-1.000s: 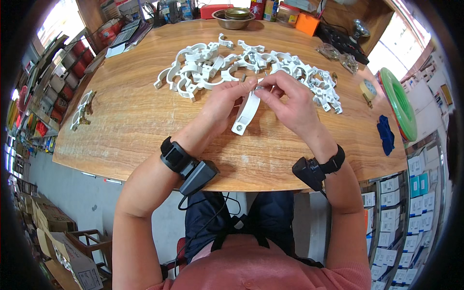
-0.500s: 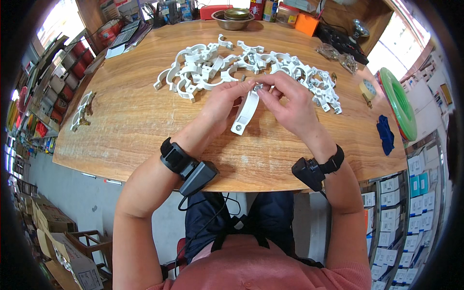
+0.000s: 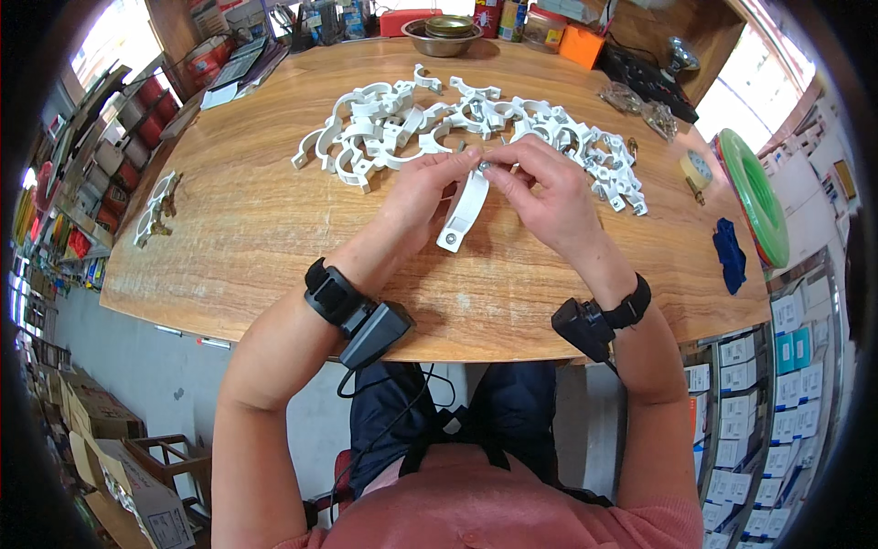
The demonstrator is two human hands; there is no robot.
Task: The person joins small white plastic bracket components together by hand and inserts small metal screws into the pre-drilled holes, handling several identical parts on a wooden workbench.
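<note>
A curved white plastic pipe clamp (image 3: 468, 207) hangs between my hands above the middle of the table, its lower end with a bolt hole pointing toward me. My left hand (image 3: 422, 190) is closed on its upper end. The fingertips of my right hand (image 3: 547, 194) pinch a small metal screw (image 3: 485, 166) at that same end; the fingers partly hide it. Just beyond my hands lies a heap of white pipe clamps (image 3: 377, 128), spreading to the right into smaller clamp pieces (image 3: 611, 172).
On the wooden table (image 3: 302, 247), two joined white clamps (image 3: 157, 209) lie at the far left. A tape roll (image 3: 695, 170), blue cloth (image 3: 729, 254) and green coil (image 3: 752, 197) are on the right. A metal bowl (image 3: 439, 38) and orange box (image 3: 580, 46) stand at the back.
The held clamp has shifted very slightly, and my right fingertips have moved a little around the screw. Everything else stays in place.
</note>
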